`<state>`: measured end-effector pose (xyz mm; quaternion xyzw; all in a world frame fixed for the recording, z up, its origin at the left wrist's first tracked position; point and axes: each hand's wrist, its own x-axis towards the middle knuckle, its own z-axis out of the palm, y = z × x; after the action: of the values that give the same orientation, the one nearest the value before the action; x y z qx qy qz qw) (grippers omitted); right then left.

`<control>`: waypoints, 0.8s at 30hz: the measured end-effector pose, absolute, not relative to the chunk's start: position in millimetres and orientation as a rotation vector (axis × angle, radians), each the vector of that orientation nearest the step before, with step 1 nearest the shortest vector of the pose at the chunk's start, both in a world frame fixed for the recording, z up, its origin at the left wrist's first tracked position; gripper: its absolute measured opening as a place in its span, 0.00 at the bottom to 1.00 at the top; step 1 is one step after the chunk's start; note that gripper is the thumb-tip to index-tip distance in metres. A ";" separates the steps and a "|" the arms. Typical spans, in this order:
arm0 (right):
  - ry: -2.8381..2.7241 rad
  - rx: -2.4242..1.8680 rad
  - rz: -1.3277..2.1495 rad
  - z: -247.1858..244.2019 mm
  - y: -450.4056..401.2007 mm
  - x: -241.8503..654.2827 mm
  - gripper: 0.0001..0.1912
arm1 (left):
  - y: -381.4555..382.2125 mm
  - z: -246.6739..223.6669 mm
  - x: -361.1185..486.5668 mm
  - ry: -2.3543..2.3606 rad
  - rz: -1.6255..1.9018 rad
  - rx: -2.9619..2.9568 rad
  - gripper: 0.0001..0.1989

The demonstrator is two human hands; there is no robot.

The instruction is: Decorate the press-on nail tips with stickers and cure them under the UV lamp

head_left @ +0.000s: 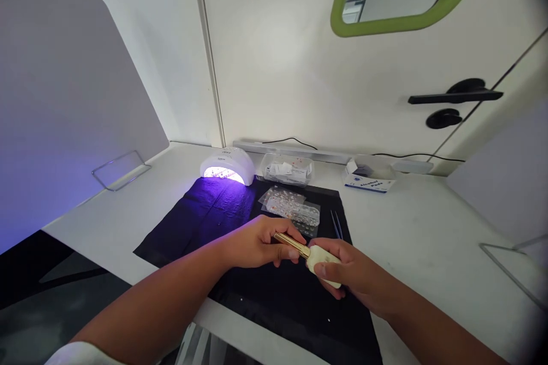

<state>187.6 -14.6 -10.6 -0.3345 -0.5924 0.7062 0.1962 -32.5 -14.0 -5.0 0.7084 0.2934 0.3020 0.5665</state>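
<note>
Over the black cloth point(274, 296), both of my hands are on one nail polish bottle. My right hand point(359, 273) wraps round its pale cream body point(320, 259), thumb on the near face. The fingers of my left hand point(252, 242) are closed on the long gold cap point(291, 243), which points up and to the left. Cap and body meet or nearly meet; I cannot tell whether the cap is loosened. Just beyond my hands lie clear sheets and a tray of small nail decorations point(295, 211), with tweezers point(337, 224) to their right.
A white nail lamp point(231, 160) glows purple at the cloth's back left. Behind the sheets stands a clear plastic box point(287, 169) of packets. An alcohol pads box point(369, 182) sits at the back right. Wire stands point(121, 172) hold grey side panels; a door closes off the back.
</note>
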 end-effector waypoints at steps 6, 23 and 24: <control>-1.592 -0.966 2.001 -13.2 -13.7 190.0 0.23 | -14.5 1.0 -36.5 0.790 0.778 2.434 0.14; -1.745 -0.892 1.945 -14.1 -10.8 192.2 0.25 | -20.1 4.3 -34.8 0.884 0.755 2.680 0.15; -1.756 -0.894 1.941 -13.3 -10.4 192.1 0.25 | -20.4 4.9 -34.7 0.890 0.738 2.680 0.16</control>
<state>192.1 -10.4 -13.3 -0.3175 -0.6237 0.6894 0.1869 -34.7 -20.4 4.9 0.9125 0.3032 0.2512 0.1112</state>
